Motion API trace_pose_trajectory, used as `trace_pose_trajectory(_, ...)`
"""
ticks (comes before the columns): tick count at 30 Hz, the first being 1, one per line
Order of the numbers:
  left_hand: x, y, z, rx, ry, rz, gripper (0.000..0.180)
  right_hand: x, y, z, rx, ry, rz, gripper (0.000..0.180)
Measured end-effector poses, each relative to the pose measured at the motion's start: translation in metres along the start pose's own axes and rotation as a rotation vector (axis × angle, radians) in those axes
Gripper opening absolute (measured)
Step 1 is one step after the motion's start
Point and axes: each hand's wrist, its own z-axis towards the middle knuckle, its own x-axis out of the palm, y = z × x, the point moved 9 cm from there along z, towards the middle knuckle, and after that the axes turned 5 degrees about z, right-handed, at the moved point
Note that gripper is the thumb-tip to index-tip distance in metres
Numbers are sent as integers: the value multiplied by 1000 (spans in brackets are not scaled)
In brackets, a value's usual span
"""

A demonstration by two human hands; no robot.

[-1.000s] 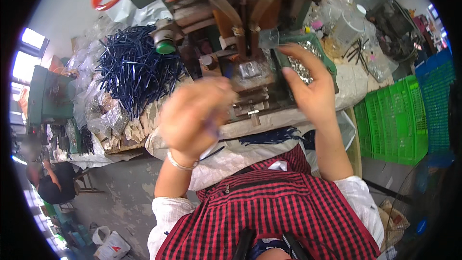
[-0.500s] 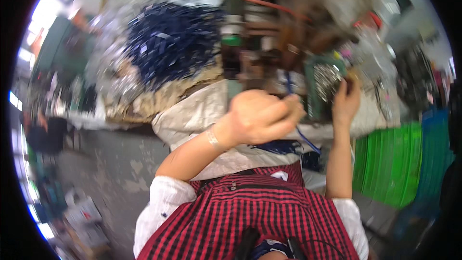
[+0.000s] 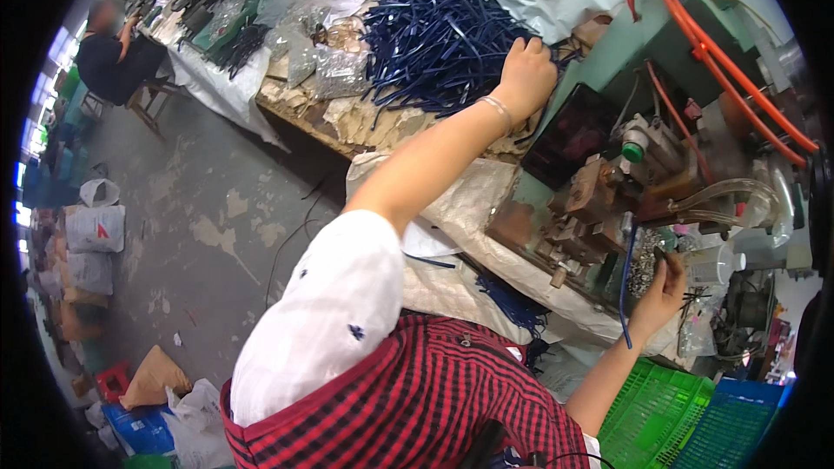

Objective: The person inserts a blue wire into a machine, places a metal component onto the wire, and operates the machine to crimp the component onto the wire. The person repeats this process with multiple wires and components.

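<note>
Head view looks down over a red-checked top with a white sleeve, and both arms reach out over a cluttered table [image 3: 382, 135]. Left hand [image 3: 526, 74] is stretched far forward with the fingers curled down into the near edge of a big heap of dark blue strips [image 3: 439, 30], gripping or gathering some of them; a thin bracelet [image 3: 497, 108] sits on that wrist. Right hand [image 3: 665, 291] is lower and to the right, close to the body, closed in a pinch on the upper end of a single blue strip [image 3: 624, 291] that hangs almost straight down from the fingers. That hand is just in front of a rusty brown metal fixture [image 3: 578, 208] on a green machine [image 3: 625, 52], which carries orange hoses [image 3: 730, 61] along its top and clear tubing at its right side. Beside the right hand sits a small pile of shiny metal parts [image 3: 645, 260]. A pale woven sack [image 3: 452, 200] is draped over the table edge under the machine. Clear bags of small parts [image 3: 334, 65] lie left of the blue heap. Green and blue plastic crates [image 3: 695, 421] stand at lower right, and another person [image 3: 109, 52] sits at a bench far off at upper left
</note>
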Motion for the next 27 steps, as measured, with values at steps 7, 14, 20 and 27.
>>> trace_pose_trajectory(7,76,0,-30,-112,266,75,17,7,-1,-15,18,-38,-15,17)
trace_pose_trajectory(14,-27,18,-94,217,70,-121,41,-34,31,-59,99,-175,-138,15)
trace_pose_trajectory(20,-60,16,-89,210,-11,-244,9,63,106,-8,-133,25,33,19)
trace_pose_trajectory(27,-63,18,-78,90,-85,-265,8,102,100,-16,107,-54,553,33)
